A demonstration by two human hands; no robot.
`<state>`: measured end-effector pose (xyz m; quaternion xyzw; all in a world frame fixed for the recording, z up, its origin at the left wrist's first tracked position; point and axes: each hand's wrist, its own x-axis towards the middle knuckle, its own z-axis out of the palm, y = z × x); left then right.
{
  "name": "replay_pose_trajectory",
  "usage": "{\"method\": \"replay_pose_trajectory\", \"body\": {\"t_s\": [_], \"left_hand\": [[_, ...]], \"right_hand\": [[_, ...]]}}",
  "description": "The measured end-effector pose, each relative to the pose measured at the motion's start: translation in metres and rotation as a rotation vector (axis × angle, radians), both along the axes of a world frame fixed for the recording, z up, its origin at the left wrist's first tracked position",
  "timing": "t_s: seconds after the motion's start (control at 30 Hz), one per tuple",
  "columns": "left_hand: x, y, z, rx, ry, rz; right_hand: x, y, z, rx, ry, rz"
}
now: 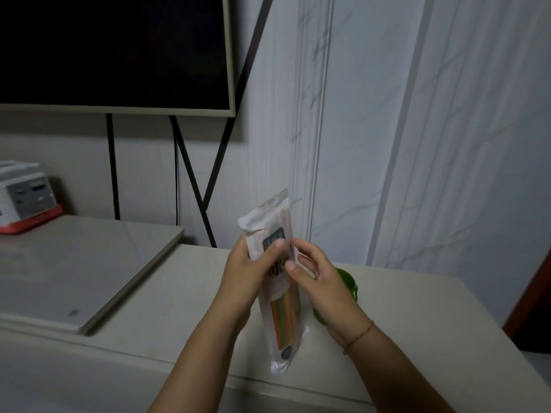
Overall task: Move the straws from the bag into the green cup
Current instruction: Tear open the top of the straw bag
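Note:
A tall clear plastic bag (275, 332) of coloured straws (284, 311) is held upright over the pale counter, its top end crumpled and pointing up. My left hand (253, 269) grips the bag's upper half from the left, thumb across the dark label. My right hand (322, 281) touches the bag's right edge with its fingertips, fingers apart. The green cup (350, 281) stands on the counter behind my right hand and is mostly hidden by it.
The beige counter (417, 317) runs to a right edge near a dark doorway. A raised flat white lid (74, 263) lies at left, with a white and red appliance (24, 198) behind it. A dark screen (113, 52) hangs above, cables below it.

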<state>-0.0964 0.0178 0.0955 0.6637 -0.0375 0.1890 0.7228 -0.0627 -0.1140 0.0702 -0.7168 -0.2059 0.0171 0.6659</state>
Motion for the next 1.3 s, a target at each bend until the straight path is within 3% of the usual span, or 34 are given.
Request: {"method": "replay_pose_trajectory", "body": {"t_s": [0.23,0.37,0.5,0.83,1.1,1.3], "left_hand": [[-0.01,-0.004,0.046,0.088,0.045,-0.034],[0.002,0.001,0.063,0.033,0.207,0.03],[0.012,0.003,0.075,0.055,0.29,-0.046],[0.014,0.006,0.081,0.191,0.347,-0.032],[0.017,0.0,0.092,0.534,0.258,0.12],[0.014,0.0,0.089,0.469,0.272,0.062]], "right_hand": [[-0.001,-0.002,0.057,-0.027,-0.184,-0.094],[0.01,-0.001,0.081,0.042,0.026,-0.08],[0.02,0.002,0.095,0.117,0.256,-0.036],[0.023,-0.003,0.101,0.155,0.411,0.017],[0.02,-0.002,0.099,0.126,0.343,-0.009],[0.019,0.0,0.083,0.133,0.209,-0.043]]}}
